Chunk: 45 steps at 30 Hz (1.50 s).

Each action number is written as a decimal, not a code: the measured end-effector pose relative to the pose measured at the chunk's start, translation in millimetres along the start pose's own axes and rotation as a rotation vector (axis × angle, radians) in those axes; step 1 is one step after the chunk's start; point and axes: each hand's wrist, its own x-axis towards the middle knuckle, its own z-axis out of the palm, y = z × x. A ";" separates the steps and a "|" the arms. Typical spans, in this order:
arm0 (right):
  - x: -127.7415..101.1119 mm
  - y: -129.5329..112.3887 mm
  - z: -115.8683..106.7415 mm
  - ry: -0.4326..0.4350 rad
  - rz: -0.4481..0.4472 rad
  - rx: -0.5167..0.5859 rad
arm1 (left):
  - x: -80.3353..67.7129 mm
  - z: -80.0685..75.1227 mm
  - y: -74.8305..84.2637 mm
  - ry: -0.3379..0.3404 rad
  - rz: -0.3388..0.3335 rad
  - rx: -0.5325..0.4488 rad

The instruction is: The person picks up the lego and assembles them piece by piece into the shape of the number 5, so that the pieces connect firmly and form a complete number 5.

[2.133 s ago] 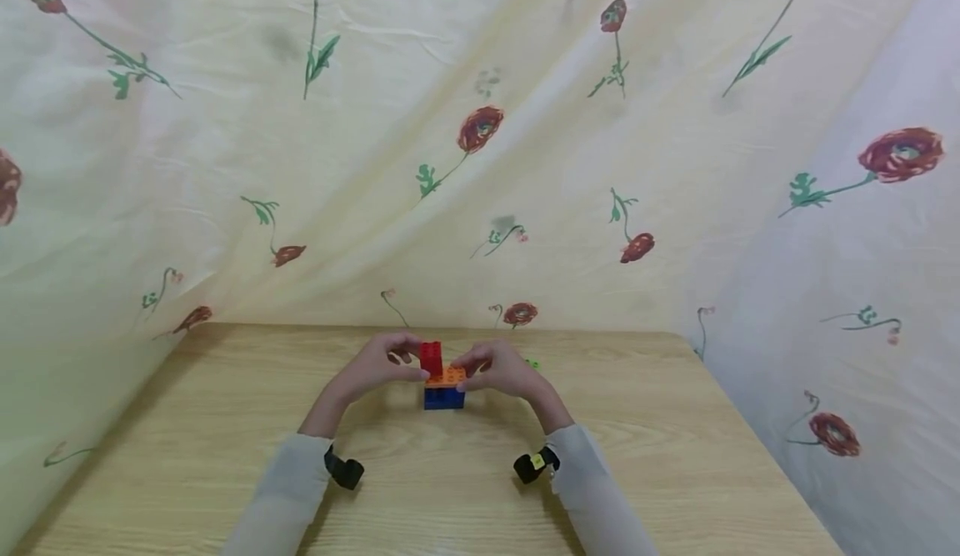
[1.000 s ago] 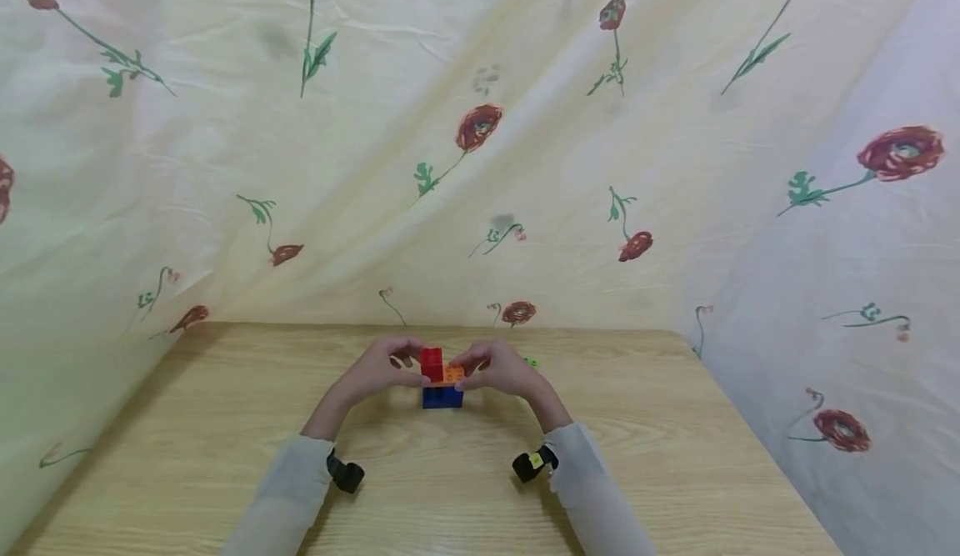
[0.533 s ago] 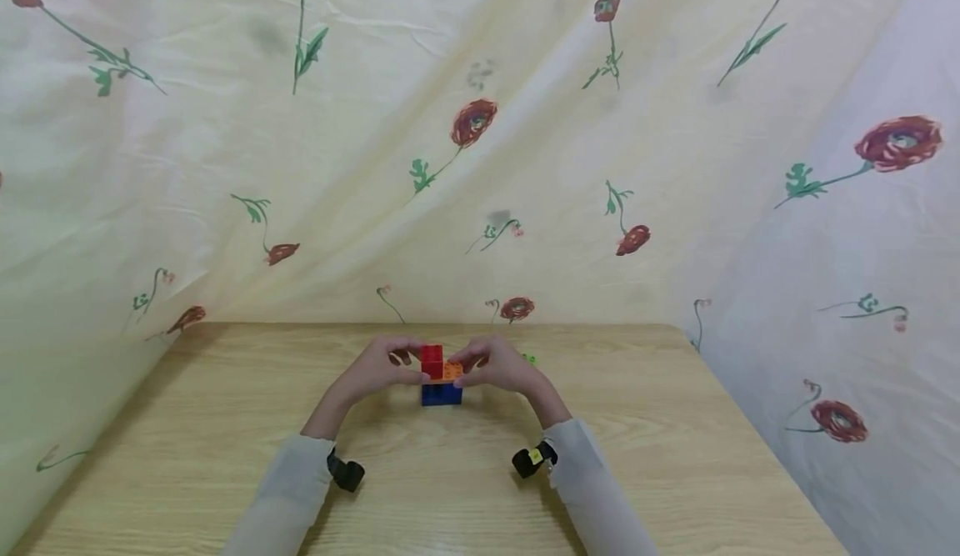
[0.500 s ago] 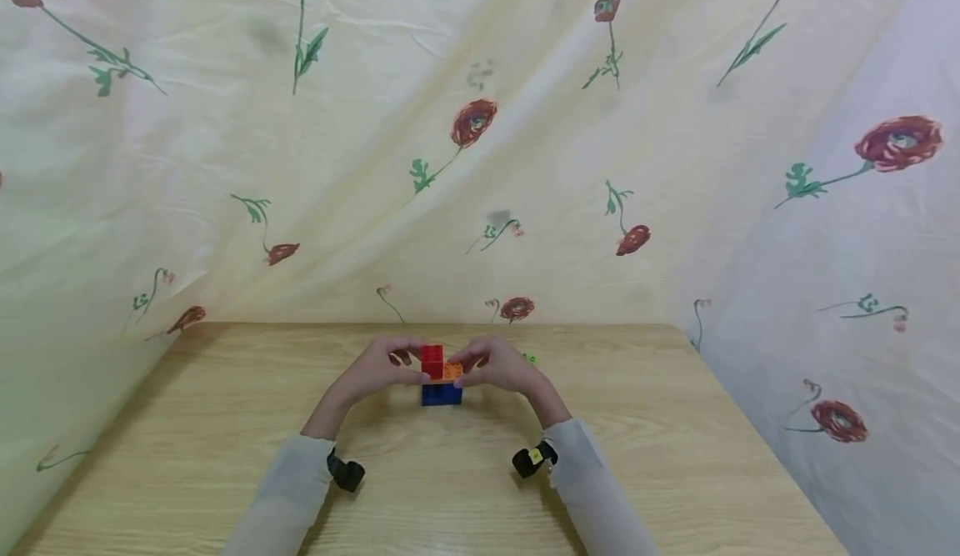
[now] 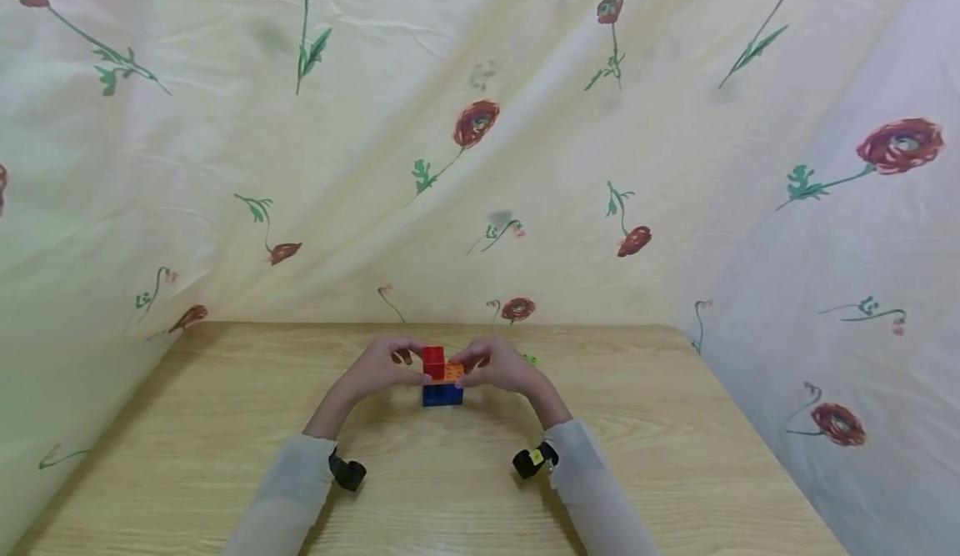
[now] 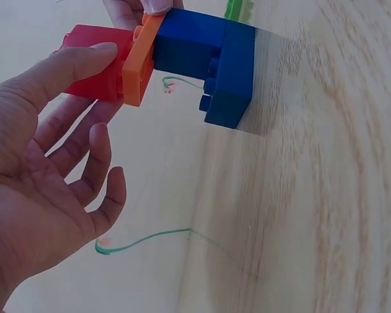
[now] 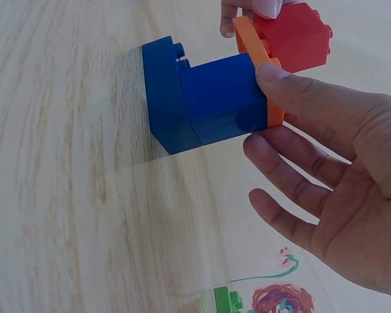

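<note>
In the head view, my left hand pinches a red toy brick between thumb and fingers. The brick sits on the left part of a thin orange brick, whose right end my right hand pinches. Beneath lies an upper blue brick, standing on a lower blue brick at table level. Both wrist views show the orange piece overhanging the upper blue brick, with bare studs on the lower one. Some studs show beside the red brick; whether it is fully pressed down I cannot tell.
A small green brick lies on the wooden table, behind my right hand in the head view. Flowered cloth hangs behind the table and at its sides. Each wrist wears a black camera.
Two seconds ago the red brick stood higher and tilted above the orange one. My left hand has lowered and levelled it onto the orange brick. During the last half second the hands hold nearly still.
</note>
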 end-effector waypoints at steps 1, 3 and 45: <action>-0.3 -0.1 -0.2 0.000 0.005 -0.001 | 0.5 0.6 0.3 0.002 0.001 0.004; -0.8 -0.1 -0.7 0.000 0.007 -0.004 | 1.1 1.5 0.9 0.006 0.002 0.008; -1.2 -1.1 -1.3 0.001 -0.003 0.010 | 0.3 0.5 0.8 0.016 0.004 0.006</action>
